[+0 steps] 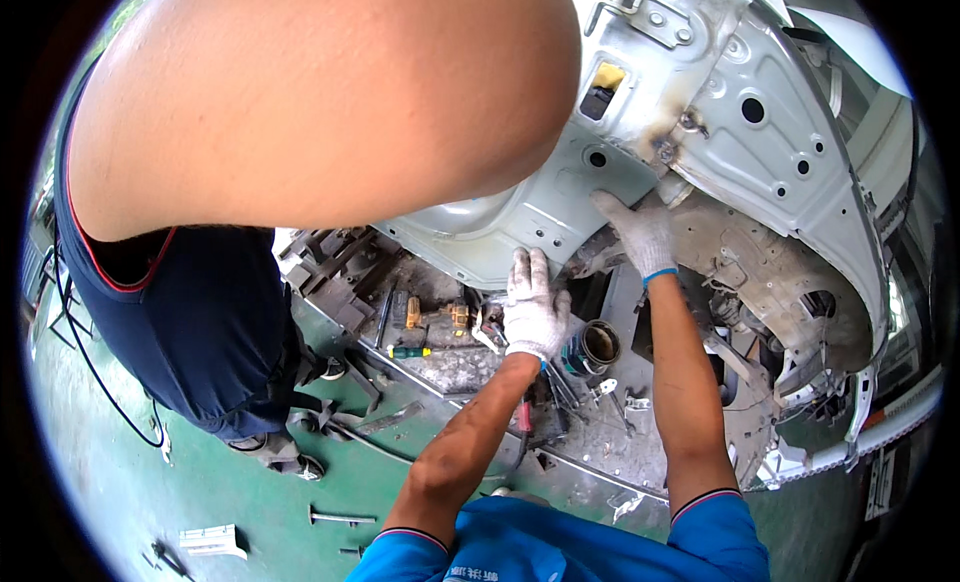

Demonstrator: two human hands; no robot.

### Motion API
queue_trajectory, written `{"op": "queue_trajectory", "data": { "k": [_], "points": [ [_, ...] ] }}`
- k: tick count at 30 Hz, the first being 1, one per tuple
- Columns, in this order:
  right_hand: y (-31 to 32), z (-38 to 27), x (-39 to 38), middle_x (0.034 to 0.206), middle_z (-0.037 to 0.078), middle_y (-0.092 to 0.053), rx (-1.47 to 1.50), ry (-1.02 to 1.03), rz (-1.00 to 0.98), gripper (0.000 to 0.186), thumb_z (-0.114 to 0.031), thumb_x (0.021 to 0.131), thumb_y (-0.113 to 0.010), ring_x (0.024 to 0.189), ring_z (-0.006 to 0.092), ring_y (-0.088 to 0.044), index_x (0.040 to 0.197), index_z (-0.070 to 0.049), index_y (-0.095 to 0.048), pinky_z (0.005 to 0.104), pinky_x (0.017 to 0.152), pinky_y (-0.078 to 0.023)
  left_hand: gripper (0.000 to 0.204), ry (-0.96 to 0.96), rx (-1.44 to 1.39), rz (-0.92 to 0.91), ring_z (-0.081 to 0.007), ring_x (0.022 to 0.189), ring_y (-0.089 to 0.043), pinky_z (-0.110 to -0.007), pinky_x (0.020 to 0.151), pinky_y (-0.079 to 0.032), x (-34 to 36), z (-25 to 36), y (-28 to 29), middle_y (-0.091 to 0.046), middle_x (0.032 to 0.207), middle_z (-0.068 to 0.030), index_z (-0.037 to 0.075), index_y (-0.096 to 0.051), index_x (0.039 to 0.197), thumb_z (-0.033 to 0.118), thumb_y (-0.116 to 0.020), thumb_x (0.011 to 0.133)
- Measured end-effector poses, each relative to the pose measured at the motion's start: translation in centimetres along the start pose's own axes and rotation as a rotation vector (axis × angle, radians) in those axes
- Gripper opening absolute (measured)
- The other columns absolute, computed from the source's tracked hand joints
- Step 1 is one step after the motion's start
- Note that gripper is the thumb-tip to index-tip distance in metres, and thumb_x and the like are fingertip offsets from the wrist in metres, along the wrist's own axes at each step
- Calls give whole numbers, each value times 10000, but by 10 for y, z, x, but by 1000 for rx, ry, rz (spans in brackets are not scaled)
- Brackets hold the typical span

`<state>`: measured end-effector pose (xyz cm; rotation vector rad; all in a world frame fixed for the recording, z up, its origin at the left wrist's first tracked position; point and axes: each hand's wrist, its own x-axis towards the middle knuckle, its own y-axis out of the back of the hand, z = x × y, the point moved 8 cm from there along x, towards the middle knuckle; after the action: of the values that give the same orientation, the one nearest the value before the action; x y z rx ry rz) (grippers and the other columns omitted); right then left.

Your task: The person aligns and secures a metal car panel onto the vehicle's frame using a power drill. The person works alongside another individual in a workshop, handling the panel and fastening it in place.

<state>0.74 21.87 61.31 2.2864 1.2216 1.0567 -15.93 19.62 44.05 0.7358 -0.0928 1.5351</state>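
A pale grey sheet-metal panel (548, 208) with small holes lies in front of me, joined or butted against a larger grey car body section (745, 77). My left hand (533, 317), in a white knitted glove, rests at the panel's near edge. Its fingers are stretched forward together on the metal, and the thumb stands apart. My right hand (645, 234), gloved alike but dirtier, is at the panel's right edge. Its thumb lies on top of the metal while the other fingers are bent round the edge and partly hidden. Scorched spots mark the seam just beyond it.
A co-worker's bare arm (330, 92) reaches across the upper left, over the panel. Below my hands, a bench (600, 442) bears a yellow-black power tool (430, 312), an open tin (598, 344) and loose hand tools. A hose (385, 452) runs along the green floor (270, 522).
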Motion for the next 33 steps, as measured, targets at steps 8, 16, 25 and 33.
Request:
{"op": "queue_trajectory", "data": {
  "k": [8,16,25,33],
  "points": [
    [3,-2,1,1139,191,-756,-81,29,4,683,-464,803,-851,1017,285,-720,1213,52,-673,391,910,-556,850,-26,-21,20,-548,1471,-320,-557,1229,-282,-1,-2,-5,-290,1606,-383,-32,-272,1605,211,-684,902],
    [12,-20,-4,1115,247,-748,-50,70,54,757,-560,722,-840,1048,384,-726,1173,32,-704,445,916,-569,833,-51,-14,21,-549,1464,-334,-535,1217,-311,1,0,-3,-280,1610,-394,-24,-281,1607,240,-702,939],
    [9,-9,2,1137,253,-742,-94,61,47,812,-594,704,-836,1096,395,-709,1211,25,-695,455,963,-554,856,-75,47,-14,-552,1459,-336,-545,1220,-304,1,-2,-4,-283,1608,-388,-13,-249,1619,210,-696,924],
    [4,1,0,1155,222,-746,-108,7,39,675,-455,784,-842,1072,339,-722,1228,26,-678,409,949,-556,844,-98,155,-53,-543,1427,-379,-562,1201,-324,0,-4,-4,-314,1594,-371,-4,-256,1615,215,-676,916]
  ]
}}
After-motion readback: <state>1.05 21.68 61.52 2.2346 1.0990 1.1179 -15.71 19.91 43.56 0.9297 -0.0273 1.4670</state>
